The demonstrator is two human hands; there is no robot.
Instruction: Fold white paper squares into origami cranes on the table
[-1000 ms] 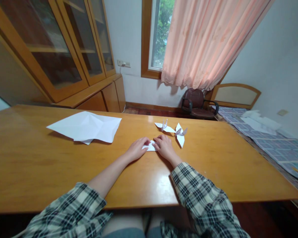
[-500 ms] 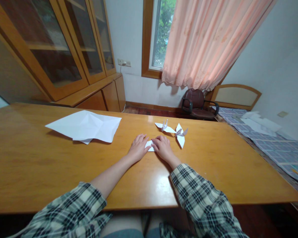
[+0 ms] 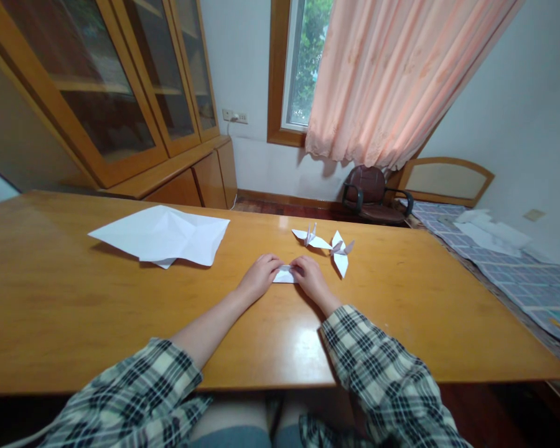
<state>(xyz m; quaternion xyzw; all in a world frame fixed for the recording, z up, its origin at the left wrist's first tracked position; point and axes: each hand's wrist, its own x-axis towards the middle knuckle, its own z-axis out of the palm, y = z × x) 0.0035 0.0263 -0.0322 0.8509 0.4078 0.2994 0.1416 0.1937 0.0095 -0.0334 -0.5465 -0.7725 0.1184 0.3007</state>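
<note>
As hands (image 3: 257, 281) pinch, paper (image 3: 285, 275) (folded) rests.

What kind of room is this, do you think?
Likely a home bedroom or study: a bed with a patterned cover on the right, a glass-fronted wooden cabinet, and a pink curtain over the window beyond the wooden table.

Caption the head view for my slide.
Left hand and right hand hold a small folded paper on a wooden table, two paper cranes just beyond.
</note>
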